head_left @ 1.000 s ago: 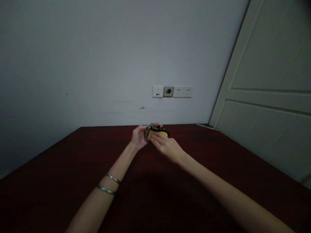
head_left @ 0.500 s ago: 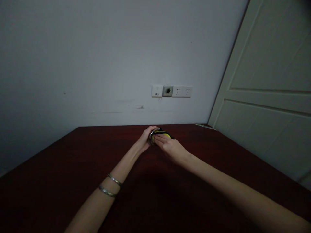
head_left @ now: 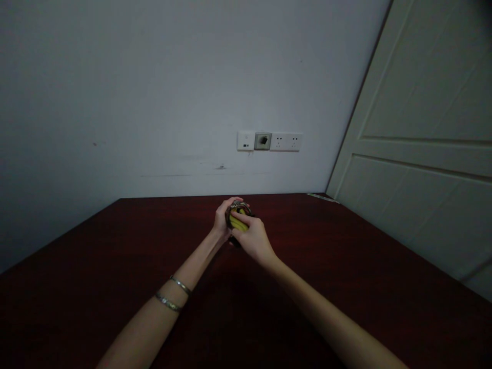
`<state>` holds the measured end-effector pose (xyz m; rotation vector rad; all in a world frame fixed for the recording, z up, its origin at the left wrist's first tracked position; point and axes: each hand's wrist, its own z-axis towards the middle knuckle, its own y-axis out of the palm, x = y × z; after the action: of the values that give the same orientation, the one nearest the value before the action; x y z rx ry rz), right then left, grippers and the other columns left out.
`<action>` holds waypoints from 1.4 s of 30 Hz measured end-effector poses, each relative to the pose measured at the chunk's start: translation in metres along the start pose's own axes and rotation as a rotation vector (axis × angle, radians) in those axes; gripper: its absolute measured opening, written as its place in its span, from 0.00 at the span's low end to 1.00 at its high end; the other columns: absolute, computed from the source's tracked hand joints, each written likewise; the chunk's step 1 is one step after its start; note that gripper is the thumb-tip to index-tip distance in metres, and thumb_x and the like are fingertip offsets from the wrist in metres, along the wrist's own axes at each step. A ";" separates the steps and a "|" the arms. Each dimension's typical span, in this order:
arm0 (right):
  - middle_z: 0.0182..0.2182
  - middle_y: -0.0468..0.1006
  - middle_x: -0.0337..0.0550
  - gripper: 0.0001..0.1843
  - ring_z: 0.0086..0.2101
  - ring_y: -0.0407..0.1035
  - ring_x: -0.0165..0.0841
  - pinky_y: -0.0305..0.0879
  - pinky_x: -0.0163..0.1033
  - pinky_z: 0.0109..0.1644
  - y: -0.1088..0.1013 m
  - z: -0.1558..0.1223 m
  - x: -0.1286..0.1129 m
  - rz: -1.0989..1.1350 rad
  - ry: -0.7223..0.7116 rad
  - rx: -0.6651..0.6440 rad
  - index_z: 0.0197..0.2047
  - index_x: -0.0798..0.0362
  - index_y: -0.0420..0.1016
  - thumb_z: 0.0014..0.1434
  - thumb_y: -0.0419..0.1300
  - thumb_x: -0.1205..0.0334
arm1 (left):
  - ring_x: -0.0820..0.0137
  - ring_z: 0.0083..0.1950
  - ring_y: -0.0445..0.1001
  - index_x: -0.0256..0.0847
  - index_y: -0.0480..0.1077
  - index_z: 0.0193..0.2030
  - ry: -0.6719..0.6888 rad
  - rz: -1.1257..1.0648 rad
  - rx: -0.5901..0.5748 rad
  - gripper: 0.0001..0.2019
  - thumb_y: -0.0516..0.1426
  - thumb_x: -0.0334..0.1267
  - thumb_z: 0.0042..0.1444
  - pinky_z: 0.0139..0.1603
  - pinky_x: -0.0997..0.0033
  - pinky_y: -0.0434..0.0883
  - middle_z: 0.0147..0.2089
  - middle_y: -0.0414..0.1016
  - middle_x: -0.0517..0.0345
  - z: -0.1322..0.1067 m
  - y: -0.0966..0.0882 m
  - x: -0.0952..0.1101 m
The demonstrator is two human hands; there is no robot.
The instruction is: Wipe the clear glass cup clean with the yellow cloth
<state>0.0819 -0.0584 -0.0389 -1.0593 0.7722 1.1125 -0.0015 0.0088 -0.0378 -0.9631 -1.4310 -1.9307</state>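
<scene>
Out over the dark red tabletop (head_left: 154, 256), my left hand (head_left: 221, 219) wraps round the far left side of a small cup-like container (head_left: 228, 217) with a dark, shiny, round rim. Its mouth faces toward me and to the right. A yellow cloth (head_left: 239, 224), folded and seemingly dark-edged, fills that mouth. My right hand (head_left: 257, 242) comes from the right, fingers and thumb closed on the cloth at the opening. Most of the container's body is hidden behind both hands, so its exact kind is unclear. Two silver bangles (head_left: 168, 302) circle my left forearm.
A pale wall (head_left: 172, 92) rises behind the table's far edge and carries a row of sockets (head_left: 284, 142). On the right stands a white panelled door (head_left: 418, 169). A thin pale strip (head_left: 322, 197) lies at the table's far right corner.
My right hand has moved left and curled from flat fingers into a grip. The cloth is now bunched into the container's mouth, which has turned more toward me.
</scene>
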 end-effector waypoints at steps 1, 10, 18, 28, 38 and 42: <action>0.38 0.81 0.46 0.28 0.27 0.76 0.34 0.77 0.40 0.32 -0.001 0.001 -0.001 0.100 0.075 -0.012 0.53 0.55 0.73 0.46 0.54 0.71 | 0.66 0.29 0.75 0.35 0.71 0.31 -0.021 -0.003 -0.011 0.12 0.55 0.43 0.46 0.33 0.69 0.70 0.28 0.77 0.52 0.000 0.000 -0.001; 0.51 0.75 0.48 0.30 0.29 0.75 0.31 0.75 0.34 0.23 -0.056 0.004 -0.023 0.437 0.175 -0.090 0.52 0.55 0.72 0.43 0.55 0.72 | 0.66 0.27 0.75 0.35 0.72 0.32 -0.249 -0.114 0.061 0.13 0.52 0.44 0.52 0.31 0.67 0.71 0.27 0.77 0.52 0.007 -0.009 0.001; 0.56 0.69 0.52 0.41 0.32 0.74 0.34 0.70 0.34 0.20 -0.084 0.034 -0.013 0.336 0.022 -0.054 0.64 0.51 0.54 0.45 0.52 0.68 | 0.51 0.36 0.78 0.30 0.70 0.44 -0.537 -0.104 -0.070 0.29 0.45 0.57 0.54 0.37 0.51 0.72 0.37 0.78 0.35 0.015 -0.026 0.016; 0.59 0.67 0.45 0.26 0.57 0.63 0.36 0.56 0.53 0.62 -0.079 0.055 0.002 -0.225 -0.491 -0.190 0.62 0.49 0.59 0.60 0.49 0.65 | 0.51 0.33 0.78 0.30 0.69 0.45 -0.664 0.015 -0.225 0.33 0.43 0.61 0.53 0.31 0.55 0.71 0.35 0.78 0.34 0.019 -0.035 0.014; 0.62 0.62 0.47 0.24 0.63 0.52 0.43 0.50 0.66 0.60 -0.076 0.050 0.013 -0.711 -0.531 -0.235 0.64 0.44 0.54 0.66 0.43 0.63 | 0.53 0.32 0.77 0.33 0.70 0.43 -0.713 0.051 -0.367 0.34 0.42 0.64 0.52 0.29 0.57 0.71 0.32 0.78 0.38 0.022 -0.024 0.008; 0.59 0.67 0.43 0.22 0.60 0.59 0.42 0.58 0.59 0.58 -0.083 0.055 0.017 -0.689 -0.536 -0.227 0.62 0.42 0.58 0.67 0.43 0.61 | 0.53 0.33 0.77 0.33 0.70 0.45 -0.737 0.026 -0.445 0.35 0.43 0.64 0.51 0.29 0.58 0.71 0.35 0.78 0.38 0.026 -0.027 0.004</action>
<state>0.1652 -0.0079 -0.0134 -1.0299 -0.1545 0.8233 -0.0189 0.0418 -0.0456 -2.0458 -1.3324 -2.0092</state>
